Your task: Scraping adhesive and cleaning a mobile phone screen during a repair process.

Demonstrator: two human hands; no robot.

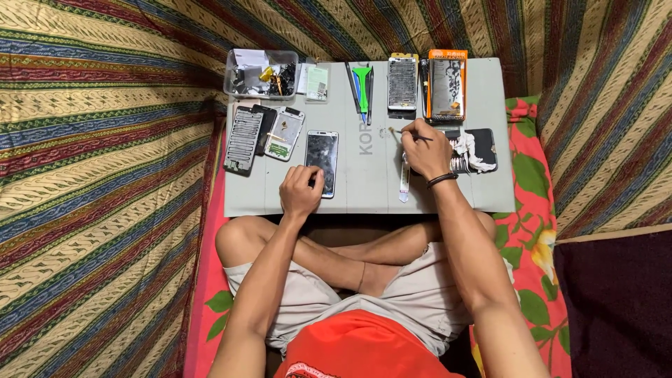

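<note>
I look down on a grey board (364,189) laid across my crossed legs, with striped cloth (105,140) all around it and a red flowered sheet (535,210) at the right; the board carries everything else. At its far right edge lies an orange-framed phone panel (448,87), with a silver phone frame (402,82) just left of it; at the far left stands a clear plastic box (260,72) of small parts; nearer, on the left, a ribbed grey back cover (243,140) lies beside a pale opened phone body (285,133). In the middle lies a dark-screened phone (322,161); my left hand (301,190) rests on its near end, fingers curled down onto the glass, pressing rather than gripping. My right hand (427,148) sits right of centre, fingers pinched narrow around a thin stick tool (404,131) whose tip points left, above the board. Just right of that hand a crumpled white cloth (470,150) lies on a dark phone (483,147); green and blue pry tools (362,84) lie at the far middle; a small clear strip (404,178) lies near my right wrist.
</note>
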